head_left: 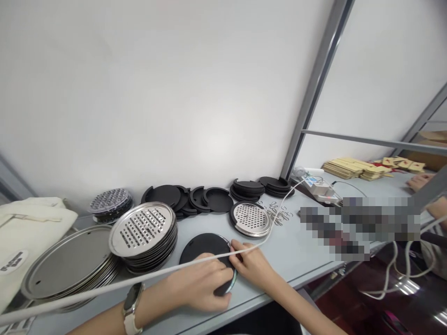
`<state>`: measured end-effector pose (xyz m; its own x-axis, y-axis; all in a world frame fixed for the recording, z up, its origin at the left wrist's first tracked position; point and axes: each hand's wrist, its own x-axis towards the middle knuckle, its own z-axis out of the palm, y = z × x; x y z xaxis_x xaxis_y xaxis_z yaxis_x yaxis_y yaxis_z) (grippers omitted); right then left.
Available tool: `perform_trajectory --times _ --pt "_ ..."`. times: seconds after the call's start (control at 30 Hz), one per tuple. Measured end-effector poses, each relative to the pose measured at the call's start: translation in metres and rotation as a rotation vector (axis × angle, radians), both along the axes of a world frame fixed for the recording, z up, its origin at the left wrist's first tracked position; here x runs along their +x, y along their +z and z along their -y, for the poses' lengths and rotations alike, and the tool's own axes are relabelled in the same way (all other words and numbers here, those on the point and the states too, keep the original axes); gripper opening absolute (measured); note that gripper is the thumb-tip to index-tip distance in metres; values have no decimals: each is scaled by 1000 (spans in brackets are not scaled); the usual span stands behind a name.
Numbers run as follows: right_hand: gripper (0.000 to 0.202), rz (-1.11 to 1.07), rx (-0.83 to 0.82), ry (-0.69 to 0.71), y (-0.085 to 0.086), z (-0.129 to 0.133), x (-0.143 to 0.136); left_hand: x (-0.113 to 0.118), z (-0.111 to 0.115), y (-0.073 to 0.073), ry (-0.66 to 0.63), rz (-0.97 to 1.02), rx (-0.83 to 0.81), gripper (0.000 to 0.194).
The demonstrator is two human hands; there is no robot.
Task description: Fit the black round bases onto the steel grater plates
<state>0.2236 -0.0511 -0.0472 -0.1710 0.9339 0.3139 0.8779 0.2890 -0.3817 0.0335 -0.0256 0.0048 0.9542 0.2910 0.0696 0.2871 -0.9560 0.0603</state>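
Here, the right hand (249,263) is pinching the rim of a black disc (199,247) near the grey table's (289,251) front edge; the left hand (206,281) is lying across it, its grip too hidden to tell. Behind, a perforated plate (250,217) is sitting in a black holder (233,220) beside metal clips (278,216), near shallow black trays (220,200). A white cable (174,270) is crossing before the left hand.

On your left you have a cream bag (37,218) with an oval label. A white cable (174,268) runs across your view. A pale wall (174,88) faces you, and right of a grey post (318,88) you see stacked yellowish boards (347,168), a small white device (319,187) and a cardboard box (433,137).
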Motion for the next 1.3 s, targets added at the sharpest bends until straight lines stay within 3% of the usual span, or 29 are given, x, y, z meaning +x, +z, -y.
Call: perform_trajectory --times 0.23,0.43,0.9,1.03,1.13,1.2,1.3 --pt "25 15 12 15 -3 -3 1 -1 -23 -8 -94 70 -84 34" --pt "25 14 33 16 -6 -5 1 -2 -26 -14 -111 147 -162 38" --pt "25 -58 29 17 -3 -5 2 -3 -26 -15 -107 161 -160 32" --pt "25 -58 23 19 -1 -4 2 -3 -26 -9 6 222 -314 12" --pt "25 -78 24 41 -3 -4 3 -3 -26 -5 114 291 -395 24" --pt "24 -87 35 51 -4 -5 4 -4 -26 -5 66 335 -354 38" --pt "24 -75 42 23 -6 -6 4 -7 -26 -10 -159 285 -142 47"
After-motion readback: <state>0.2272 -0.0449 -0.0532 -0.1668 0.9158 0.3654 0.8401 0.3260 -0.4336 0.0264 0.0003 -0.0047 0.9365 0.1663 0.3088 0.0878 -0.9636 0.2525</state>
